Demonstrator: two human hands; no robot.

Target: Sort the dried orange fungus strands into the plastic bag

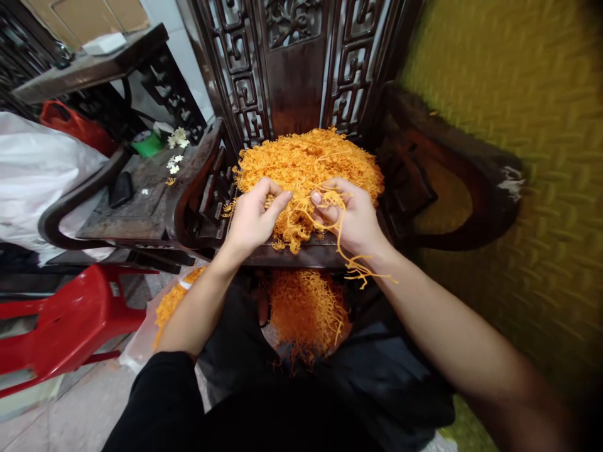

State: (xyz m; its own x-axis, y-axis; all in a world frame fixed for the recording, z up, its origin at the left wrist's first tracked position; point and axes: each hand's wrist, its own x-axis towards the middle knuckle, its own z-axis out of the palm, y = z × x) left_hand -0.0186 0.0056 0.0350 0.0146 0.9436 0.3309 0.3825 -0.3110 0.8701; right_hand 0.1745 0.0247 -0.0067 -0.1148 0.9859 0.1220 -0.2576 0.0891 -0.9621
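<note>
Dangling from the right hand (355, 218), the orange strand (332, 199) could snag and tear — its loops and ends hang loose beside the shaggy heap (311, 157) on the chair (296, 85). That hand pinches it; whether the left hand (254, 215) grips anything, I cannot tell.

Red plastic chair (80, 317): at far left, on grey floor tiles (85, 414).
Wooden seat (132, 220): bears a green object (147, 145), white flowers (178, 139) and a flat dark object (121, 189).
Side table (85, 72): white box (104, 44) on top.
Red bag (80, 125): beside white sheeting (42, 169).
Yellow surface (518, 94): textured, at right.
</note>
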